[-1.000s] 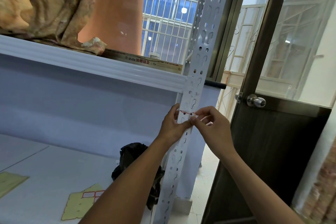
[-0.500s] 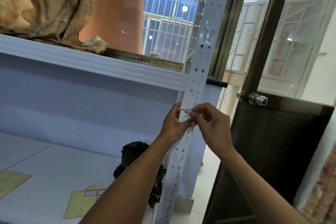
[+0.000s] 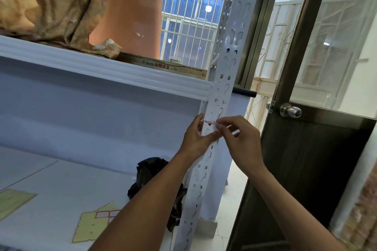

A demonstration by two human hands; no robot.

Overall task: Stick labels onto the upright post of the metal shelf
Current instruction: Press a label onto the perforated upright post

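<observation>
A: Two hands at mid-frame, both on the post (image 3: 222, 91). Left hand (image 3: 196, 138) pinching the label (image 3: 210, 122) against it, right hand (image 3: 242, 140) pinching the label's other edge.

B: Yep. Sticker sheet (image 3: 91, 224) lying lower left on the shelf (image 3: 61, 189), beside a black bag (image 3: 151, 171).

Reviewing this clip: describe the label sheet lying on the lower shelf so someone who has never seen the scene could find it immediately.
Start at the perforated white upright post of the metal shelf, then drop to the pale lower shelf board left of it. The label sheet lies flat there, beside the crumpled black bag. Unlike the plain yellowish sheet further left, it carries red-bordered white labels at its upper right.
</observation>
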